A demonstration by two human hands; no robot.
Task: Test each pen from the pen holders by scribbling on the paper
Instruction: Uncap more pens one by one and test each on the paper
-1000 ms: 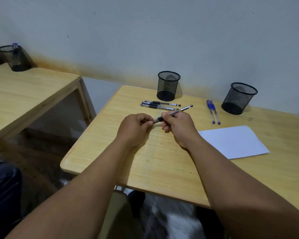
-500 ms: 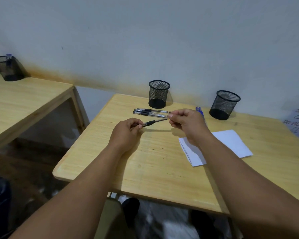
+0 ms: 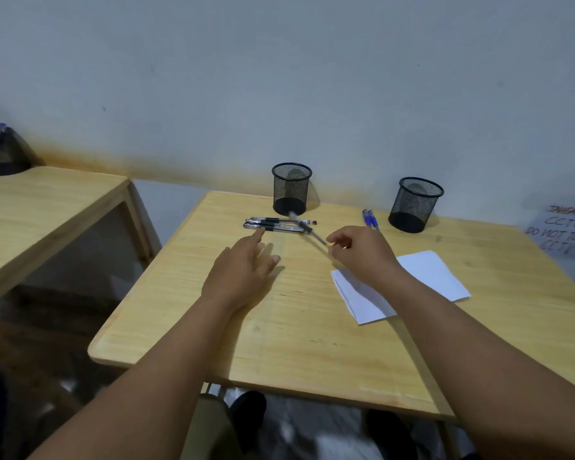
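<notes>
My right hand (image 3: 362, 252) pinches one end of a black pen (image 3: 307, 229), which slants up and left over the desk, blurred. Fingers straight, my left hand (image 3: 243, 263) reaches toward a small group of black pens (image 3: 276, 224) lying in front of the left mesh holder (image 3: 291, 189); its fingertip is at their left end. Two blue pens (image 3: 369, 219) lie beside the right mesh holder (image 3: 414, 204). White paper (image 3: 425, 277) lies at the right, partly under my right wrist.
The wooden desk (image 3: 296, 327) stands against a grey wall. A second wooden desk (image 3: 37, 207) at the left carries another dark holder (image 3: 0, 151). A handwritten sign (image 3: 561, 234) leans at the far right. Floor and dark shapes show below the desk's front edge.
My left hand has let go of the pen and stretched forward toward the black pens. My right hand keeps the pen and has swung it to point up and left.
</notes>
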